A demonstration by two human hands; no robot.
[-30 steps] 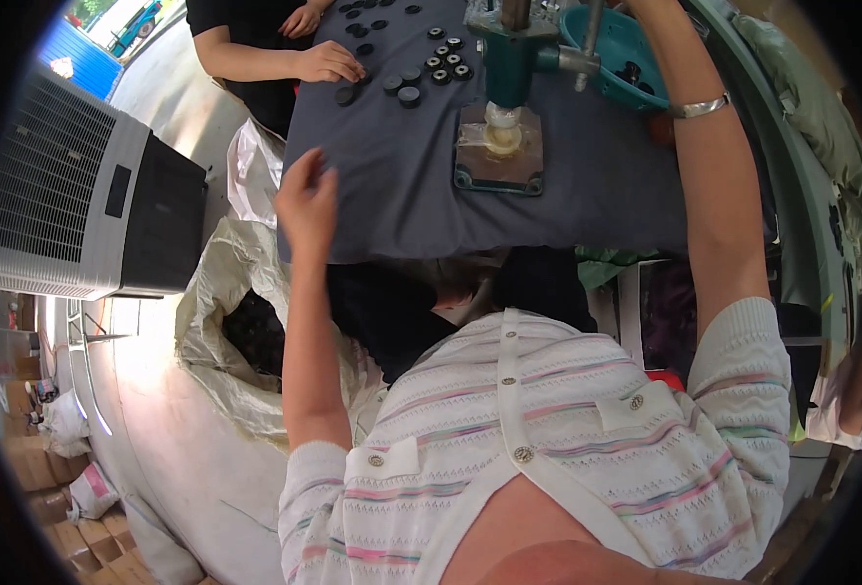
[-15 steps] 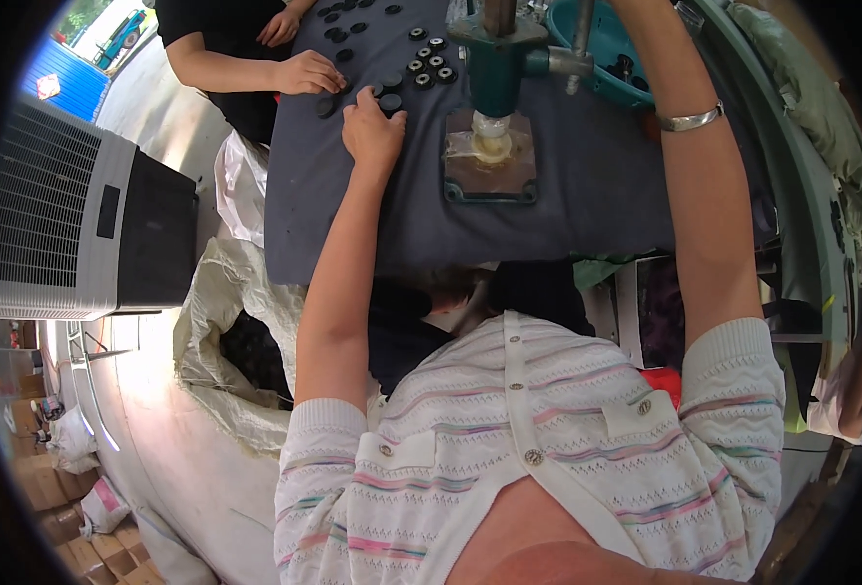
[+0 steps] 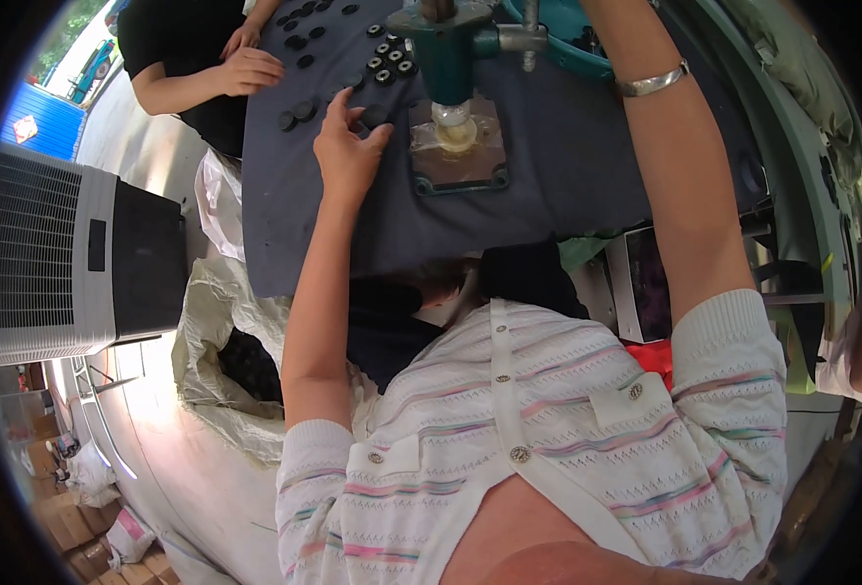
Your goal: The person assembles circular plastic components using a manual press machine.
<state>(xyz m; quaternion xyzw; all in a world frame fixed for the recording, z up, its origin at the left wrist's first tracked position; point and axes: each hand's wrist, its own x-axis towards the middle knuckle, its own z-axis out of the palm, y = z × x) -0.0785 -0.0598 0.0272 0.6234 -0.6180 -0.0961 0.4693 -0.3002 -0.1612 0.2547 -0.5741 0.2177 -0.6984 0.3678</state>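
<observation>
My left hand [image 3: 350, 151] is over the grey cloth, thumb and forefinger spread on either side of a black round disc [image 3: 373, 116]. The fingers look apart rather than closed on it. Other black discs [image 3: 304, 110] lie just left of the fingertips, and one [image 3: 354, 81] sits beyond them. To the right stands a green hand press [image 3: 445, 63]. Its ram comes down to a pale yellowish round piece [image 3: 456, 135] on the base plate [image 3: 429, 166]. My right forearm [image 3: 679, 166], with a silver bangle, reaches up past the press; its hand is beyond the top edge.
Across the corner, a co-worker's hand [image 3: 252, 71] is at the table's left edge. Several black rings with pale centres [image 3: 383, 75] lie beside the press. A teal basin [image 3: 587, 63] stands behind it. An open white sack [image 3: 211, 380] and an air cooler [image 3: 36, 253] are at left.
The view has shifted, so the table appears farther left. My left thumb and forefinger have spread wider near the discs. The co-worker's hand has drawn back from the discs to the table edge.
</observation>
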